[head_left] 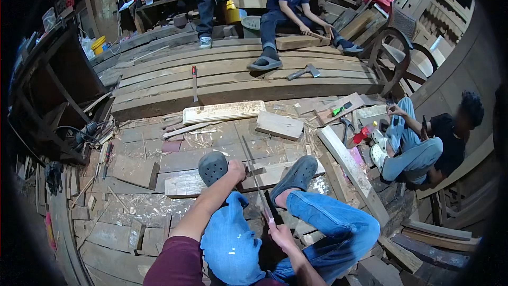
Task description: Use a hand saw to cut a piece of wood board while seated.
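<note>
A wooden board (181,186) lies crosswise on the floor under my two grey clogs. My left hand (236,170) is closed at the board's upper edge, beside the left clog (211,167); its fingertips are mostly hidden. In my right hand (281,235) is the handle of a handsaw, low between my knees. The long thin saw blade (249,154) points away from me, seen nearly edge-on, and crosses over the board between my left hand and the right clog (297,173).
Ahead is a slatted platform (174,87) bearing a chisel (194,82) and a hatchet (305,72). A person (288,5) sits there; another (423,148) squats at right. Around me lie a wood block (279,125), a long beam (352,172), a pale plank (225,111) and shavings.
</note>
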`<state>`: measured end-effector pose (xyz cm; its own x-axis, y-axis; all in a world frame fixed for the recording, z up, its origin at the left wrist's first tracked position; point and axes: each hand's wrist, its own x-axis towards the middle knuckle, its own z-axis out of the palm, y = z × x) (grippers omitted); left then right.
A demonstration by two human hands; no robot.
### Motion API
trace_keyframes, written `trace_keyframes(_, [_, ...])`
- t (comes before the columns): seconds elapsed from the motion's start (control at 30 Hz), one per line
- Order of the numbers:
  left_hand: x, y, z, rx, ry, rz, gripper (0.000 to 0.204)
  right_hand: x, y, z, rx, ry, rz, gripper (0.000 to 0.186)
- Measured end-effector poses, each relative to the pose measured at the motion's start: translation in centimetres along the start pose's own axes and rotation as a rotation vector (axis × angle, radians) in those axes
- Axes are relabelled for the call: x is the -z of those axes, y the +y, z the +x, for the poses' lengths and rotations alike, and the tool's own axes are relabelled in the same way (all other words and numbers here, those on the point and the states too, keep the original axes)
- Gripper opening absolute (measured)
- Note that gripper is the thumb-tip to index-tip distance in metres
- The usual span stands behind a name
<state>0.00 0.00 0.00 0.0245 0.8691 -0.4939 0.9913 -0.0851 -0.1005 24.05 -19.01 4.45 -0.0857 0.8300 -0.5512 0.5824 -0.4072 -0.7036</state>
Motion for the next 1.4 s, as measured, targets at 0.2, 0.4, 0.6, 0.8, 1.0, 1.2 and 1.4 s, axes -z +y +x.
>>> trace_keyframes(0.2, [-0.9,0.3,1.0,-0.088,-0.04,0.034,0.021,0.4,-0.4,-0.2,-0.026,-0.051,0.033,0.056])
trace_keyframes(0.4, [-3.0,0.4,1.9,0.008,0.055,-0.108,0.021,-0.3,0.8,-0.1,0.151,0.007,0.016,0.061])
trace_keyframes(0.6, [-0.9,-0.1,1.9,-0.053,0.069,-0.101,0.02,0.8,-4.1,2.7,0.079,-0.067,0.062,0.06])
trace_keyframes(0.8, [-2.0,-0.3,2.2,-0.016,0.054,-0.152,0.02,-0.7,-2.9,4.9,0.054,-0.118,0.154,0.057])
trace_keyframes(1.0, [-2.6,-0.4,1.6,0.006,0.082,-0.15,0.02,0.2,-3.1,0.0,0.046,-0.135,0.105,0.059])
trace_keyframes(1.2, [-1.6,0.2,1.6,0.021,0.078,-0.222,0.02,0.8,-3.6,1.9,0.032,-0.118,0.101,0.059])
trace_keyframes(1.4, [-3.0,-0.1,2.4,0.011,0.113,-0.26,0.02,0.1,-5.0,4.6,0.003,-0.183,0.156,0.057])
